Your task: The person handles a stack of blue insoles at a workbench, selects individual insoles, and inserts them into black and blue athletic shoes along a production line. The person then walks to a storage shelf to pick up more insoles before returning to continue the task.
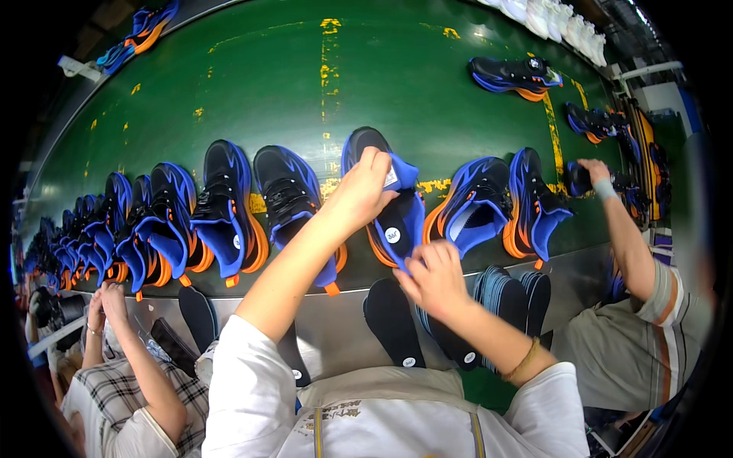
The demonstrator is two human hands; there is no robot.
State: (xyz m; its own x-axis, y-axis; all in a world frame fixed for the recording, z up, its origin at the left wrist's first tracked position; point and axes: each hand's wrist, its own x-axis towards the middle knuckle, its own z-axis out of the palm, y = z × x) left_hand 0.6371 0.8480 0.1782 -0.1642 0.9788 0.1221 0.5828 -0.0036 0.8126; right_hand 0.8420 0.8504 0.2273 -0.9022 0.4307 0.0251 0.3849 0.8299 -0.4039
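A black and blue sneaker (pixel 368 140) with an orange sole stands in front of me, toe pointing away. My left hand (pixel 365 189) is closed on its blue-lined tongue (pixel 405 174), pulling it up and aside. At the heel, the bent fingers of my right hand (pixel 437 279) press together on the blue collar. Inside the shoe's opening lies a dark insole with a round white sticker (pixel 393 234). Next to it stand a matching sneaker (pixel 286 174) on the left and another sneaker (pixel 479 183) on the right.
A long row of sneakers (pixel 168 183) runs left along the green table (pixel 275 84). Dark insoles (pixel 391 320) and an insole stack (pixel 500 298) lie along the near edge. Co-workers' hands show left (pixel 113 301) and right (pixel 594 169). White shoes (pixel 553 19) line the far side.
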